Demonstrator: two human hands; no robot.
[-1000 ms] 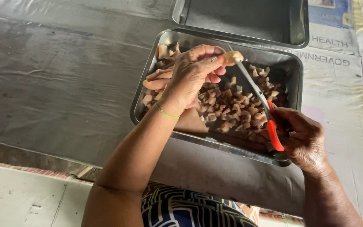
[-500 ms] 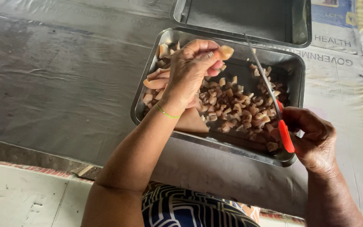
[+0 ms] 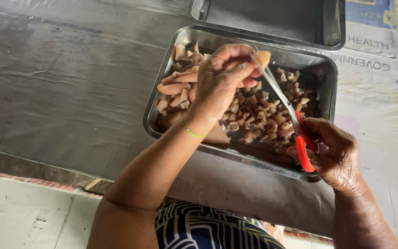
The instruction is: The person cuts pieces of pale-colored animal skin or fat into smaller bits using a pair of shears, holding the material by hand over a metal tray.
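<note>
Left hand (image 3: 219, 83) pinching a pale rubbery strip (image 3: 262, 57), right hand (image 3: 335, 154) gripping red-handled steel scissors (image 3: 285, 106).

Left hand (image 3: 219, 80) pinches a pale piece (image 3: 262, 58) over the tray (image 3: 329, 76); right hand (image 3: 337, 154) closes scissors (image 3: 284, 103) on it.

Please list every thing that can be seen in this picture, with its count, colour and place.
metal tray: one, silver, centre, holding the cut pieces
second metal tray: one, silver, top, behind the first
cut pieces: many, pale tan and pink, inside the nearer tray
piece being cut: one, pale orange, in the left fingertips
scissors: one pair, red handles, blades at the held piece
table covering: grey sheet, under the trays
wristband: one, yellow-green, left wrist
left hand: above the tray, pinching the piece
right hand: lower right, gripping the scissors
</note>
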